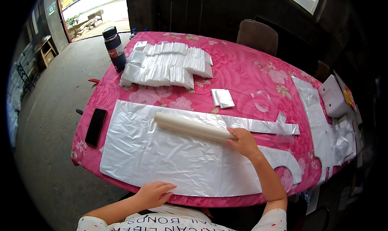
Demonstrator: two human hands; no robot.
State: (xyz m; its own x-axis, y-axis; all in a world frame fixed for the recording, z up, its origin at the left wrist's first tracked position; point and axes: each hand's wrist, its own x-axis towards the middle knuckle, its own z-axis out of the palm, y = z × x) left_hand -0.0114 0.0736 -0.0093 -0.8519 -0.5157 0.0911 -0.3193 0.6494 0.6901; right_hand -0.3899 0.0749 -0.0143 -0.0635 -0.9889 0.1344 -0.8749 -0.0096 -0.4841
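A flat stack or sheet of white plastic T-shirt bags (133, 150) lies spread across the pink table, its handle straps pointing right. Across its upper middle rests a pale, smooth tube (190, 128), slightly slanted. My right hand (242, 142) grips the tube's right end, thumb and fingers around it. At the near edge of the bags, my left hand (155, 194) lies with its fingers stretched out over the plastic, holding nothing. Just beyond the tube sits a small pair of folded white packets (223, 98).
Several rows of folded white packets (165, 65) fill the far left of the floral tablecloth (230, 61). A dark thermos (114, 49) and a black phone (96, 127) stand and lie at the left. More white bags (313, 114) and a white container (333, 95) are at the right; a chair (257, 36) stands behind.
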